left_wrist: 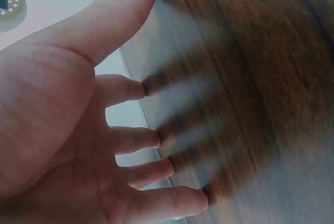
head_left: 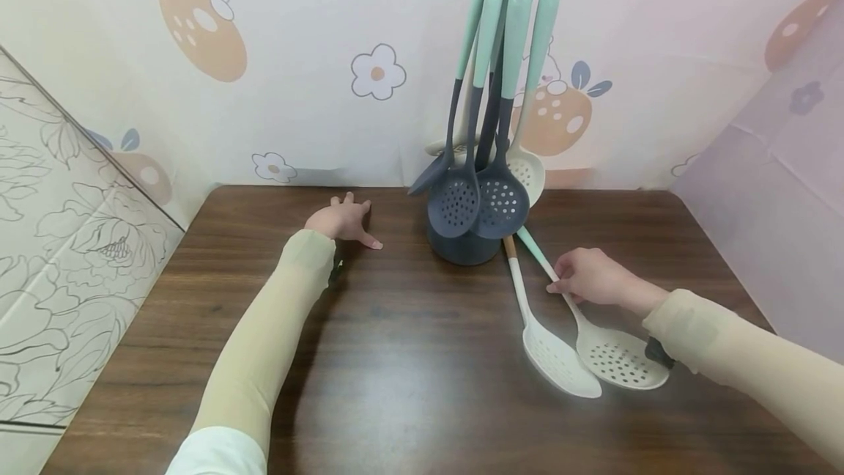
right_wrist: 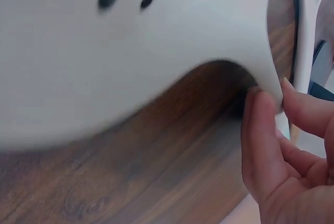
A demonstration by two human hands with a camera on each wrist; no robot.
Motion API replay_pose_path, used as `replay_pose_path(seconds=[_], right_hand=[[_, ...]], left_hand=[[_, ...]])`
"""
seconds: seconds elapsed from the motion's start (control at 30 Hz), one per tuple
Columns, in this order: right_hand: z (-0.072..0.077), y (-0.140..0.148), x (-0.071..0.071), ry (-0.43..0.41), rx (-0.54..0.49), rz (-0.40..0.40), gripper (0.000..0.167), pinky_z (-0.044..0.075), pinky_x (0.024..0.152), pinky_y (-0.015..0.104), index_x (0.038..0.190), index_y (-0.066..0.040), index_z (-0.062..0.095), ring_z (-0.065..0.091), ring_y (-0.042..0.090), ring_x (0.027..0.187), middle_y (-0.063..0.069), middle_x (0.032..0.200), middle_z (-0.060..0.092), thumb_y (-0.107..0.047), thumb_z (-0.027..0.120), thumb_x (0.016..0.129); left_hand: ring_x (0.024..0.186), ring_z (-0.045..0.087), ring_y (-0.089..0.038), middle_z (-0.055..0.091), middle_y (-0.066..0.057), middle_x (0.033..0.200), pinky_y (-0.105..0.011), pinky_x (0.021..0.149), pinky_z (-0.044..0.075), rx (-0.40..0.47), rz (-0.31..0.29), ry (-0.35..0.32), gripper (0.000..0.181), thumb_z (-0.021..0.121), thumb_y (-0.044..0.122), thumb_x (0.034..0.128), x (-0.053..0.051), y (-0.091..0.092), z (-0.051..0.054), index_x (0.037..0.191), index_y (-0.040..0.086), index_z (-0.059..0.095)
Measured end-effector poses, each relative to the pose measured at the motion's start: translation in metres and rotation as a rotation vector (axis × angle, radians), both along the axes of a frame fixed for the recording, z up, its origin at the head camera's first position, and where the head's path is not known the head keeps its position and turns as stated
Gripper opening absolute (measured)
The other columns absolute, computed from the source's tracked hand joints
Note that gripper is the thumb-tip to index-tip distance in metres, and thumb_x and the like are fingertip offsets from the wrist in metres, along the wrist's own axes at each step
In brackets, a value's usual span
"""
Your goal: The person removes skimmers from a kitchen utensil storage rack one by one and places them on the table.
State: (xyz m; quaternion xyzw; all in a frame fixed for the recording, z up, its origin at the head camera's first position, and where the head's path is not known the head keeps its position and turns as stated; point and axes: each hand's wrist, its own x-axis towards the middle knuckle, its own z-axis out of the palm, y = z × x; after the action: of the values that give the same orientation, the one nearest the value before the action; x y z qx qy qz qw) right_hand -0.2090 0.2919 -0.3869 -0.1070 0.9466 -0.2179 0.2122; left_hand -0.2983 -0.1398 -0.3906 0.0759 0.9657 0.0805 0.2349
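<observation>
My right hand (head_left: 593,275) pinches the white shaft of a slotted skimmer (head_left: 623,358) with a mint handle, over the right side of the table. In the right wrist view, the thumb and fingers of the right hand (right_wrist: 297,166) meet at the neck of the skimmer (right_wrist: 130,62). Just left of it lies a white slotted turner (head_left: 560,363) with a brown-tipped handle. My left hand (head_left: 344,220) rests near the table's back edge, holding nothing. Spread fingers of this left hand (left_wrist: 104,130) touch the wood at their tips in the left wrist view.
Behind the two white utensils stands a dark rotating utensil rack (head_left: 464,249), hung with several mint-handled ladles and skimmers (head_left: 455,200). The brown wooden table (head_left: 395,387) meets a patterned wall covering (head_left: 316,35) at the back.
</observation>
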Motion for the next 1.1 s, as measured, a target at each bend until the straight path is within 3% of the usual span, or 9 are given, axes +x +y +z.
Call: replay_pose_path(seconds=[0.67,0.83,0.97,1.1], right_hand=[[0.001,-0.004,-0.001,-0.121,0.014,-0.004,0.023,0.055,0.065,0.034,0.094,-0.002,0.067,0.064,0.017,0.070,0.006,0.080,0.064,-0.022,0.077,0.088],[0.006,-0.002,-0.004,-0.140,0.029,0.026,0.021,0.056,0.068,0.036,0.093,-0.003,0.067,0.065,0.018,0.072,0.005,0.081,0.066,-0.022,0.075,0.089],[0.007,0.000,-0.007,-0.138,0.039,0.047,0.021,0.055,0.068,0.035,0.093,-0.004,0.068,0.065,0.018,0.073,0.004,0.080,0.066,-0.024,0.074,0.091],[0.007,0.000,-0.008,-0.110,0.060,0.076,0.019,0.052,0.063,0.033,0.090,-0.006,0.068,0.061,0.017,0.070,0.003,0.075,0.064,-0.025,0.071,0.093]], left_hand=[[0.148,0.003,-0.045,-0.001,-0.023,0.164,-0.069,0.106,0.027,-0.010,0.008,-0.010,0.108,0.073,0.062,0.0811,0.000,-0.001,-0.002,0.160,0.015,0.016],[0.147,0.010,-0.045,0.012,-0.022,0.161,-0.067,0.105,0.030,0.018,-0.004,0.022,0.104,0.074,0.062,0.0807,0.000,-0.003,0.001,0.159,0.015,0.024],[0.141,0.033,-0.038,0.039,-0.016,0.152,-0.058,0.107,0.034,0.146,-0.017,0.119,0.081,0.070,0.055,0.0873,-0.001,-0.003,0.010,0.150,0.010,0.044],[0.120,0.056,-0.026,0.062,-0.006,0.130,-0.046,0.100,0.044,0.401,-0.023,0.306,0.049,0.063,0.046,0.0960,-0.003,0.004,0.026,0.132,0.012,0.061]])
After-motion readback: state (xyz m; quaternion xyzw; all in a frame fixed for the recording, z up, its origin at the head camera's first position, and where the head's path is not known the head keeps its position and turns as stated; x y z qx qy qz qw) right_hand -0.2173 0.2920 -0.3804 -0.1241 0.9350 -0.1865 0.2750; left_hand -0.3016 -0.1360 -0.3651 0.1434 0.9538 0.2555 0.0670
